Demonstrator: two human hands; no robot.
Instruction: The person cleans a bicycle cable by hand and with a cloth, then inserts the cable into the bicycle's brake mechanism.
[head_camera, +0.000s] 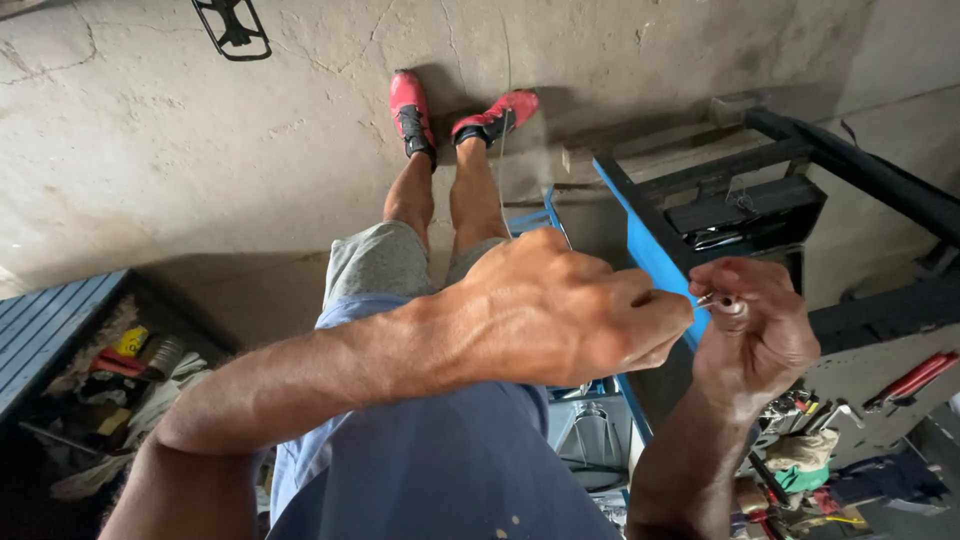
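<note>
Head view, looking straight down: 2 hands raised close together above the knees and red shoes (462, 115).

Left hand (555, 315): closed to a loose fist, fingertips pinched toward the right hand. Contents hidden by the knuckles; likely the end of the thin cable (503, 150), not confirmed.

Right hand (752, 335): fingers curled, thumb and forefinger pinched shut on a small metal end piece (712, 298).

Position of the work: end piece at the right fingertips, just beside the left knuckles, directly above the edge of the blue tool cart (650, 250). Thin cable visible as a pale line running from behind the left hand toward the shoes.

Recommended handling:
1. Keep both pinches tight and near the tip; small part, easily dropped into the clutter below.
2. Hold cable and end piece in 1 straight line before pushing together.
3. Brace the wrists against each other to steady the tips.
4. Avoid kinking or fraying the cable end.

Surroundings: open blue box of rags and tools (110, 370) at lower left, red-handled pliers (912, 378) at right, concrete floor (150, 130).
</note>
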